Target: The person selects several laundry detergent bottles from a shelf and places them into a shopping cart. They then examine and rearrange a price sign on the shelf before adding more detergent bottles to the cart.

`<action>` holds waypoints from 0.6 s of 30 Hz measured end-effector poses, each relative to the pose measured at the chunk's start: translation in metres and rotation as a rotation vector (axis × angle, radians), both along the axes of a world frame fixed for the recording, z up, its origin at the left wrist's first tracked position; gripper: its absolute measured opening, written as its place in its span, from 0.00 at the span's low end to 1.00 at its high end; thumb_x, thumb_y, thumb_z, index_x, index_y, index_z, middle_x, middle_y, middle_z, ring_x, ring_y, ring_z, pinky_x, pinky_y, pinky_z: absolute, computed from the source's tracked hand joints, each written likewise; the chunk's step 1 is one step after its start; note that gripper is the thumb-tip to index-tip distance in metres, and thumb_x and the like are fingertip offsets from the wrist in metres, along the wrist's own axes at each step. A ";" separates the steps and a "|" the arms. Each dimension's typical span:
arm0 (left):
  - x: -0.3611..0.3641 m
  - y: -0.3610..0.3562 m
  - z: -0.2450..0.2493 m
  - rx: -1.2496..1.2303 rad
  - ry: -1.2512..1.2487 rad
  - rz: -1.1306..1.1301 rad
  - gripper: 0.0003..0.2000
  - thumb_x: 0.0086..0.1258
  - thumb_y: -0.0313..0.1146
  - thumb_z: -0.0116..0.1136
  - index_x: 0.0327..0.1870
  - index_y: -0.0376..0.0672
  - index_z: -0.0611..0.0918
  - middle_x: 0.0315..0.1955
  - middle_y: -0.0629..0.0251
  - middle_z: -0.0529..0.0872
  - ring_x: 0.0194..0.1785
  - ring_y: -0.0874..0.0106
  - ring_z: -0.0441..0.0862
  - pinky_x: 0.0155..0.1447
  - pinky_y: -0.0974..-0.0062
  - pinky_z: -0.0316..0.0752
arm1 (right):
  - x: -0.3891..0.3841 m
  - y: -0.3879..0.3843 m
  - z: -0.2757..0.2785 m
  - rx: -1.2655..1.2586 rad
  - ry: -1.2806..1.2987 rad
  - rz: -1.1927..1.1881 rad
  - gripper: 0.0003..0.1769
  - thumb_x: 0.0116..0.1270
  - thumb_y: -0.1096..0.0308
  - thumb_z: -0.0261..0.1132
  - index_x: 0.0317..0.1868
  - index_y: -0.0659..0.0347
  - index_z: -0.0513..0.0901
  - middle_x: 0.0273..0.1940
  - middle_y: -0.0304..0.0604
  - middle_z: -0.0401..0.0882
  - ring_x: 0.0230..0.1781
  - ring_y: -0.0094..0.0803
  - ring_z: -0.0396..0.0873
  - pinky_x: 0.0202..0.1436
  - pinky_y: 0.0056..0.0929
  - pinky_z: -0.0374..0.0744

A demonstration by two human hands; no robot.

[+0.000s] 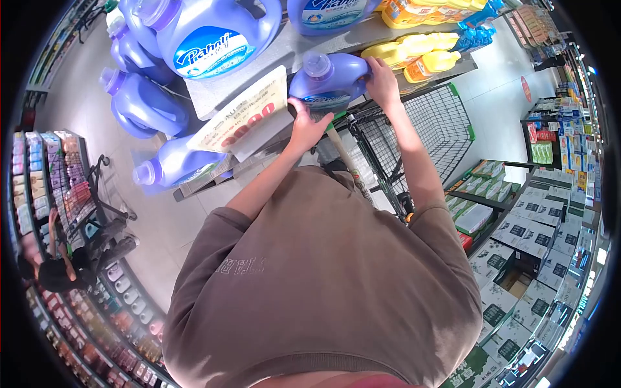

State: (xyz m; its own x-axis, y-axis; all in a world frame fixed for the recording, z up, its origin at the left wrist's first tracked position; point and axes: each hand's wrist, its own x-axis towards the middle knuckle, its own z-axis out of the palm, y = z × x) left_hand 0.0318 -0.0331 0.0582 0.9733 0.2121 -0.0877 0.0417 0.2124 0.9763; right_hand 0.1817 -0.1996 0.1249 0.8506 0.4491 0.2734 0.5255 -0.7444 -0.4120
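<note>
A purple detergent bottle [335,76] with a cap stands between my hands, near the front edge of the display. At its right side, my right hand [381,81] has its fingers round the handle end. My left hand [306,124] touches the lower left of the same bottle, thumb up, next to a price sign [249,116] with red print; its fingertips are partly hidden. Larger purple bottles [210,42] stand behind the sign, and another bottle [174,161] lies tilted to its left.
A wire shopping cart [420,132] is close on the right of the display. Yellow bottles [432,64] stand at the back right. Stacked boxes [517,226] are on the right, shelves [123,291] at the left. Another person [61,268] is at the far left.
</note>
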 end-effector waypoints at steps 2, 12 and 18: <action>-0.011 0.006 0.011 0.064 0.083 -0.105 0.57 0.63 0.35 0.65 0.68 0.35 0.21 0.73 0.40 0.44 0.76 0.49 0.43 0.72 0.60 0.58 | 0.001 0.002 0.001 0.002 0.008 -0.011 0.23 0.53 0.75 0.64 0.52 0.57 0.75 0.47 0.50 0.77 0.50 0.52 0.76 0.52 0.45 0.76; -0.137 0.094 -0.067 -0.236 0.599 0.232 0.39 0.63 0.40 0.64 0.69 0.38 0.54 0.57 0.51 0.70 0.52 0.64 0.76 0.55 0.68 0.76 | -0.088 0.059 0.061 0.458 -0.195 0.039 0.29 0.54 0.76 0.67 0.59 0.58 0.74 0.55 0.50 0.74 0.60 0.50 0.71 0.66 0.43 0.66; -0.149 0.105 -0.076 -0.336 0.682 0.537 0.42 0.61 0.36 0.62 0.70 0.40 0.47 0.51 0.51 0.74 0.44 0.66 0.79 0.46 0.72 0.79 | -0.102 0.141 0.088 0.244 -0.196 0.614 0.26 0.56 0.68 0.69 0.57 0.53 0.76 0.56 0.44 0.75 0.61 0.42 0.70 0.70 0.44 0.62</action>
